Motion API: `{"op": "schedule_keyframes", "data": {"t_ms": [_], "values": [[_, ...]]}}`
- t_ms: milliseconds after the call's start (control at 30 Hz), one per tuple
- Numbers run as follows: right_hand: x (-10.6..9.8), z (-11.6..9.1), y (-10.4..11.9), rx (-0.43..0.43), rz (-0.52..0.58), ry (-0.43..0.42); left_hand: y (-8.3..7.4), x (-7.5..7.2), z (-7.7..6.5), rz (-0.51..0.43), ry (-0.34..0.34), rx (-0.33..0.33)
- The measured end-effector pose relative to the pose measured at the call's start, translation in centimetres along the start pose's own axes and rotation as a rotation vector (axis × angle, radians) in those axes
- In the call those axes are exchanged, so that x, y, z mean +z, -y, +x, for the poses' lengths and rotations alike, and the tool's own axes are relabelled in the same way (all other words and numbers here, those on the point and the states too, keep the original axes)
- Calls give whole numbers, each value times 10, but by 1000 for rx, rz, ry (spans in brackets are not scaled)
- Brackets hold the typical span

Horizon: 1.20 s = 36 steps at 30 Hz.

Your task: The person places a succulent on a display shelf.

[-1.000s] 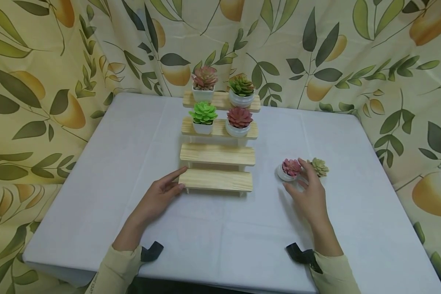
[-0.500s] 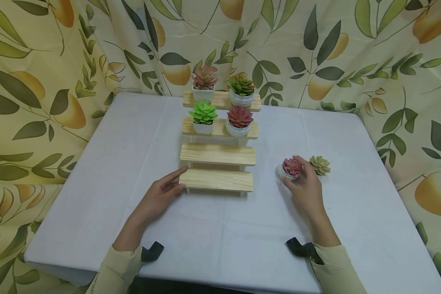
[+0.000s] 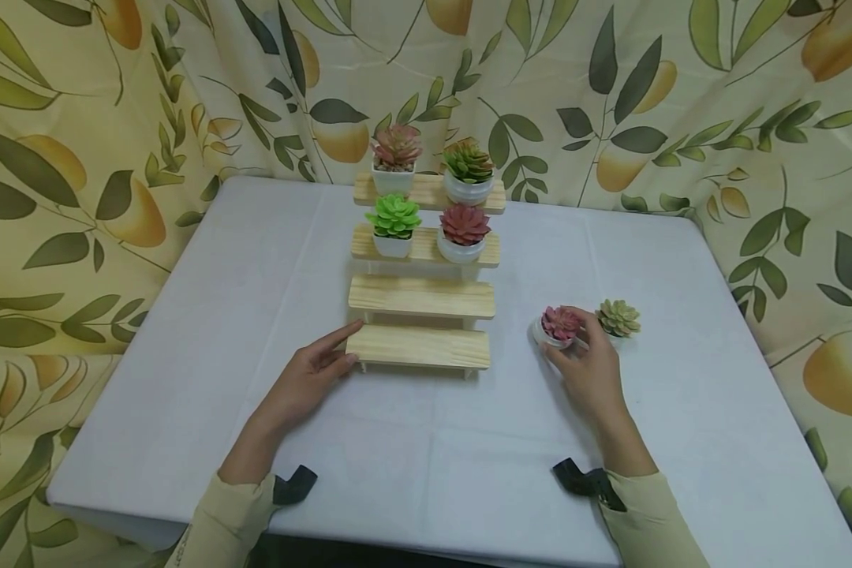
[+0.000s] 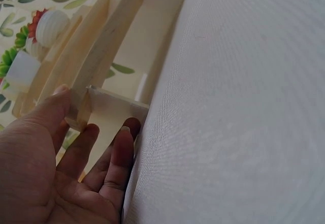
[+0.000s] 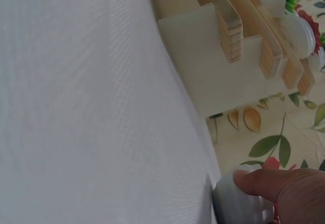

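Right hand [image 3: 593,369] closer round pink succulent [image 3: 560,323]

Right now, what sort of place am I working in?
Probably a small staged indoor workspace: there's a white-covered table, a fruit-and-leaf patterned cloth backdrop, and a tiered wooden stand holding potted succulents.

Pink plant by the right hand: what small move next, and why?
I'd probably lift the pink plant slightly, toward the rack: the right hand grips its pot, the left hand holds the rack, and the upper two shelves carry four plants while the lower two carry none.
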State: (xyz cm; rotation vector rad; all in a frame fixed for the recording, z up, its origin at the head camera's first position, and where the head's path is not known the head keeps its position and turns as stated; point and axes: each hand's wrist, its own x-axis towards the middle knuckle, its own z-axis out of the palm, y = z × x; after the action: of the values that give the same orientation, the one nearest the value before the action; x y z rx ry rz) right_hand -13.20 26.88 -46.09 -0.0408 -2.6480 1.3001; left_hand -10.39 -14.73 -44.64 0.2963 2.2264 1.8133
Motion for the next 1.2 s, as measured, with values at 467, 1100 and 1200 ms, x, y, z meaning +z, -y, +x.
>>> {"op": "schedule_keyframes", "data": {"t_ms": [467, 1100, 1200], "values": [[-3, -3, 9, -21, -27, -32, -2, -1, -1, 12, 15, 20], [-14, -16, 58, -238, -8, -97, 30, 0, 7, 33, -28, 14], [-14, -18, 64, -274, -3, -100, 31, 0, 7, 32, -33, 15]]}}
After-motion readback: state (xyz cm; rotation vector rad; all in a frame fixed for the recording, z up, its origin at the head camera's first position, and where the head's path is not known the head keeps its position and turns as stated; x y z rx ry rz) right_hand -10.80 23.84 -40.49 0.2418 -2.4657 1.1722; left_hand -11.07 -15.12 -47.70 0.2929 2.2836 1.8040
